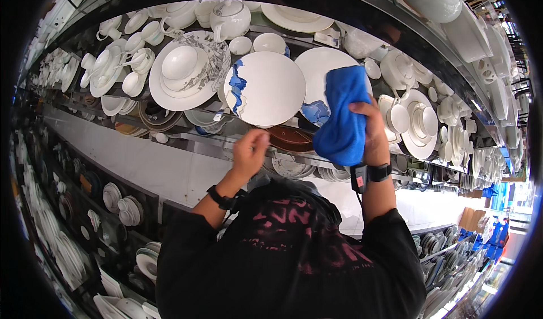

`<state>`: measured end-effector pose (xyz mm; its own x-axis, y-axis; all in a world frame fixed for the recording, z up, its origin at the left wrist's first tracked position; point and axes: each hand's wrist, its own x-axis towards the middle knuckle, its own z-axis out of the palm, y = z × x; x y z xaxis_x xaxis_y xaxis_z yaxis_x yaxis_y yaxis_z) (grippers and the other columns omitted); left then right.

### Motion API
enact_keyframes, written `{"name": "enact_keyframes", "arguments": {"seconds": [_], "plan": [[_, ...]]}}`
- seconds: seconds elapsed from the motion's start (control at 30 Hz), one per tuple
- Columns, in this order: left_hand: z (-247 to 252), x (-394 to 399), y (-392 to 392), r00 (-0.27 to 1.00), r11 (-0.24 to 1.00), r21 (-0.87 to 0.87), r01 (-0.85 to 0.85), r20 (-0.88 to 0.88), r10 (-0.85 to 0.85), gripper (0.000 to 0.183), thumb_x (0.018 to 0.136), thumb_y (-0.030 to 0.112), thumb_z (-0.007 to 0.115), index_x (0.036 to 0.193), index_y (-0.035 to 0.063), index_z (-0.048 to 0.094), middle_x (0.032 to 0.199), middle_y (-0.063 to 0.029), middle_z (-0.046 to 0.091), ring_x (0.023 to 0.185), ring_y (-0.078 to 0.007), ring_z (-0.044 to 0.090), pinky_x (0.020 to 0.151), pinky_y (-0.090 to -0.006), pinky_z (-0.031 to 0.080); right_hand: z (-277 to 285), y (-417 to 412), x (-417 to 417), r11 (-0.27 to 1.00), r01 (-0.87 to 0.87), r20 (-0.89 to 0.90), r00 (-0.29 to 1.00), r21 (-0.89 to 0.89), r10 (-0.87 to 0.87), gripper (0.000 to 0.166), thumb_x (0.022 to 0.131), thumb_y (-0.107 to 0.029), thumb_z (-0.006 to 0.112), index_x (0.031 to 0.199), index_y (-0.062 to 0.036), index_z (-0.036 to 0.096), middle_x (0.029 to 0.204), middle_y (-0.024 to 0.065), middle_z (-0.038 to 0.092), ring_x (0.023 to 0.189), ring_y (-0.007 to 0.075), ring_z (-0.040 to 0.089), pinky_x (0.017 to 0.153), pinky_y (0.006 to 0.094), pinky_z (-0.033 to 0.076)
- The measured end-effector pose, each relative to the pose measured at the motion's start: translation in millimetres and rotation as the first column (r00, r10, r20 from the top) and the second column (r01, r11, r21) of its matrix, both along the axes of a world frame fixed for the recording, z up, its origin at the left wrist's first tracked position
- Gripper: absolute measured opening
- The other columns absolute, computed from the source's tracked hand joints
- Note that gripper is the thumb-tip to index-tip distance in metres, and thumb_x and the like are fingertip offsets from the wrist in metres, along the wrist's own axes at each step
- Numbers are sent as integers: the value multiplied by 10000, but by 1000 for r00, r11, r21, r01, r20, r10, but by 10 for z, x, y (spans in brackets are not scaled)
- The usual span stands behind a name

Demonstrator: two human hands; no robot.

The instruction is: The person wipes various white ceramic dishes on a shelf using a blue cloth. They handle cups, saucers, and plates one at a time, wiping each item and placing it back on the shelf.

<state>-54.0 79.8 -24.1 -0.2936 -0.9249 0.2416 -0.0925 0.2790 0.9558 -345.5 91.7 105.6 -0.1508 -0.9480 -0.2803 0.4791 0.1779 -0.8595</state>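
A folded blue cloth [345, 111] is gripped in my right hand [371, 121], in front of a white plate with a blue pattern [328, 66]. To its left lies another round white plate [269, 88] with a blue and grey pattern along its left edge. Just below that plate's lower rim is my left hand [250, 151], its fingers curled, with nothing visible in it. Whether it touches the shelf edge I cannot tell. Beneath the plates, on a lower level, a reddish-brown dish [290, 140] shows between my hands.
White bowls [180, 63] are stacked on a grey-patterned plate at left. A white teapot [230, 20] stands behind; another teapot [397, 69] stands at right, near cups and stacked plates [418, 143]. A glass shelf with large white ware [458, 30] overhangs the upper right. More shelved dishes [129, 211] are at lower left.
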Motion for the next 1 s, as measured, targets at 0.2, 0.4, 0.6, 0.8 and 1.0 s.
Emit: {"name": "enact_keyframes", "arguments": {"seconds": [0.2,0.4,0.6,0.8,1.0], "plan": [[-10,291,-111,970,937,348,-42,-211,121,454,1056,232,478,1412,-21,351,881,-112,679,733,-135,651,683,-264,550,-160,-305,336,998,48,-94,995,32,-45,711,713,-33,688,1368,65,430,1124,205,628,956,323,663,860,435,570],[263,44,-239,925,913,406,-33,-335,182,535,1062,213,456,1505,-2,246,864,-99,662,694,-133,649,648,-263,564,-283,-405,431,999,12,-28,1000,37,-11,749,731,-55,709,1401,49,391,1180,211,601,1054,335,634,920,463,546],[168,-53,-304,918,930,352,-107,-324,229,533,1058,179,463,1521,23,250,864,-83,655,656,-108,628,634,-247,560,-266,-401,491,1000,-4,-42,999,22,5,739,730,-43,703,1395,51,396,1179,211,603,1028,328,640,912,453,549],[452,-112,-196,938,961,239,-140,-279,206,559,1042,101,451,1538,-4,214,929,-89,669,667,-85,609,623,-227,540,-129,-175,411,998,29,52,998,-51,-27,695,724,-16,682,1372,47,440,1175,193,615,1019,308,647,898,424,556],[490,-585,33,972,988,152,35,-234,2,618,1009,27,481,1544,-31,177,941,-99,687,639,-84,616,614,-226,526,-27,476,-49,974,220,-85,971,-56,-224,669,703,14,657,1347,39,476,1154,179,645,1009,289,662,898,407,557]]}}
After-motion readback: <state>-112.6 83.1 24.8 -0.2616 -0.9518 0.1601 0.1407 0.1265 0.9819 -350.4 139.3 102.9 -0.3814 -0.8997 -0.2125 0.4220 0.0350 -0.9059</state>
